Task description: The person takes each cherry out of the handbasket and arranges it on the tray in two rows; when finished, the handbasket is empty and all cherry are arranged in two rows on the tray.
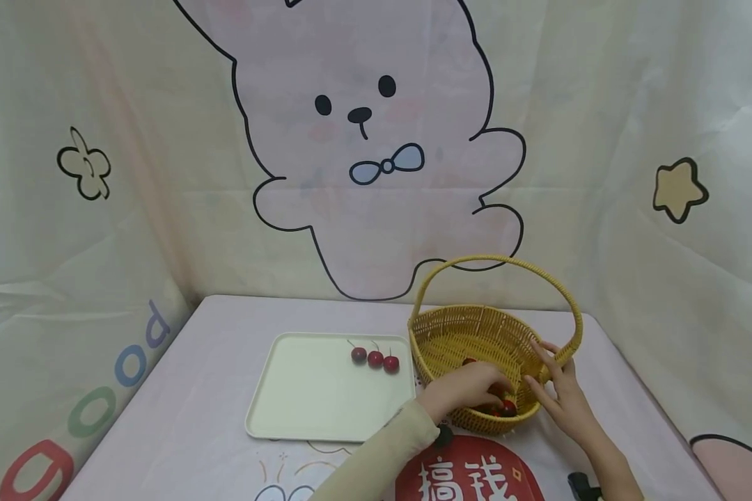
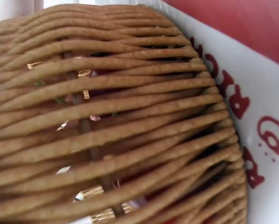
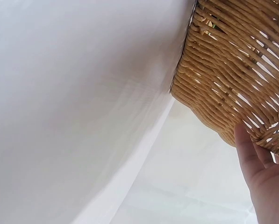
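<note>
We judged the cherry, in the wicker basket near the table's right edge, light, slippery, bruisable, best pinched at its sides. The left hand curled, hold hidden; the right hand's straight fingers touched the wicker basket.

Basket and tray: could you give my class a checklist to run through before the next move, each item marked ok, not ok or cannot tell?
1. Right hand touching the basket: ok, it is at the right side, near the handle's base.
2. Handle raised: ok, it arches above the left hand.
3. Left hand inside the basket: ok.
4. Left hand's grip on a fruit: cannot tell, its fingertips are partly hidden.
5. All fruit in the basket in plain sight: not ok, the left hand partly covers the red fruit.
6. Cherries on the tray grouped: ok, three sit near its far right corner.
</note>
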`<action>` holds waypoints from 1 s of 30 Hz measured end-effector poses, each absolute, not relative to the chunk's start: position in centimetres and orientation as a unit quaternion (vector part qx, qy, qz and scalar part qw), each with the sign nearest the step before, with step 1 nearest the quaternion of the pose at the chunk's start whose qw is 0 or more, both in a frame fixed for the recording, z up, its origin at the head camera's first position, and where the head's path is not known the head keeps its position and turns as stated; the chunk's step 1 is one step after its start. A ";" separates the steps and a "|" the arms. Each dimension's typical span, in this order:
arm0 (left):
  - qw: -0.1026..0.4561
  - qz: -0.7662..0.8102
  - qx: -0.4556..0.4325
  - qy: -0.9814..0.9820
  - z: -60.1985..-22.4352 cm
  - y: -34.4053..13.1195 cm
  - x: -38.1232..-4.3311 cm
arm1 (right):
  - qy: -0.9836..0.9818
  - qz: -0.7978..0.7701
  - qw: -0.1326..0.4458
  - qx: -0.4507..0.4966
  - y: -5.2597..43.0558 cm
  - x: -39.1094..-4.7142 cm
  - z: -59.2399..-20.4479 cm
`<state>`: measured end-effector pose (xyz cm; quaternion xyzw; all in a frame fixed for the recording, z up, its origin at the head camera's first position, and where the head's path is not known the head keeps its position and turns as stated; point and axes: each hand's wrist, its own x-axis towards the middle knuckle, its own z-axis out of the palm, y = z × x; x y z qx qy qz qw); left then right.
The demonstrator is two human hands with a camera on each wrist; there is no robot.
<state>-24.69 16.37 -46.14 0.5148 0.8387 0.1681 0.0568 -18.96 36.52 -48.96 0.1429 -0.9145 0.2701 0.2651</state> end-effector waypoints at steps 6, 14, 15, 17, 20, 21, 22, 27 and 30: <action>0.053 0.140 0.525 0.838 -46.5 17.4 -25.3 | -0.915 0.272 0.265 0.139 36.5 -18.9 -48.9; 0.048 0.080 0.520 0.849 -46.9 18.0 -25.8 | -0.915 0.272 0.262 0.138 36.4 -18.9 -48.8; 0.050 0.076 0.522 0.848 -46.9 18.1 -25.9 | -0.916 0.272 0.262 0.137 36.4 -18.9 -48.8; 0.058 0.076 0.522 0.847 -47.0 18.2 -26.0 | -0.916 0.272 0.261 0.135 36.4 -18.9 -48.7; 0.070 0.079 0.520 0.848 -47.2 18.2 -26.1 | -0.916 0.273 0.261 0.135 36.4 -18.9 -48.8; 0.075 0.079 0.519 0.848 -47.2 18.2 -26.2 | -0.916 0.273 0.260 0.135 36.4 -18.9 -48.8; 0.078 0.080 0.518 0.848 -47.3 18.2 -26.2 | -0.916 0.274 0.260 0.135 36.4 -18.9 -48.8; 0.081 0.090 0.523 0.844 -47.4 18.1 -26.4 | -0.916 0.272 0.264 0.134 36.3 -18.8 -48.8; 0.077 0.099 0.529 0.839 -47.3 18.1 -26.6 | -0.915 0.268 0.269 0.135 36.2 -18.8 -48.9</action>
